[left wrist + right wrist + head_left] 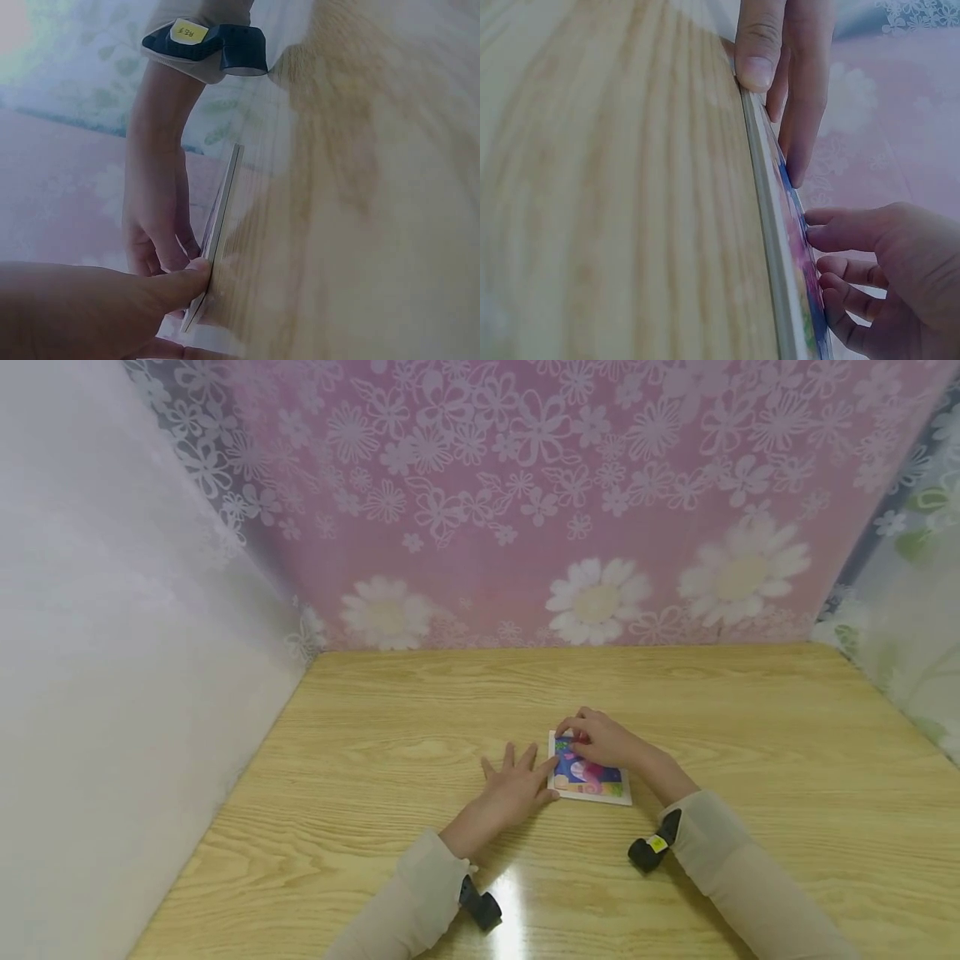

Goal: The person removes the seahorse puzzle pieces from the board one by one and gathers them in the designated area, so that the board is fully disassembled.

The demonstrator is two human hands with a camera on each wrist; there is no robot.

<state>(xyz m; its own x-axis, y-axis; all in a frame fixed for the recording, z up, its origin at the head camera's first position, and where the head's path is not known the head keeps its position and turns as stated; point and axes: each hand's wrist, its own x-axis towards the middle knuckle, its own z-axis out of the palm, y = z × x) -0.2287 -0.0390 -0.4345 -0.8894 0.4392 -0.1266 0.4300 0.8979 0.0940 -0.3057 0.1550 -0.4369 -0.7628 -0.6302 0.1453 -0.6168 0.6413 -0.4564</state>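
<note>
A small flat board [585, 795] with a white border lies on the wooden table. It bears a colourful sea picture [567, 768] with a pink seahorse-like figure on blue. My left hand [512, 793] spreads its fingers on the table at the board's left side, its thumb and forefinger touching the edge. From the upper right, my right hand [606, 742] touches the picture with bent fingertips, covering its upper part. In the right wrist view the right hand [900, 277] has thumb and fingers against the picture side; no separate piece shows between them.
The wood-grain table [375, 735] extends around the board on all sides. A pink floral curtain [480, 527] hangs behind it, a pale wall [150, 652] stands at the left, and a patterned curtain [900, 635] at the right. Each wrist wears a black camera mount [480, 906].
</note>
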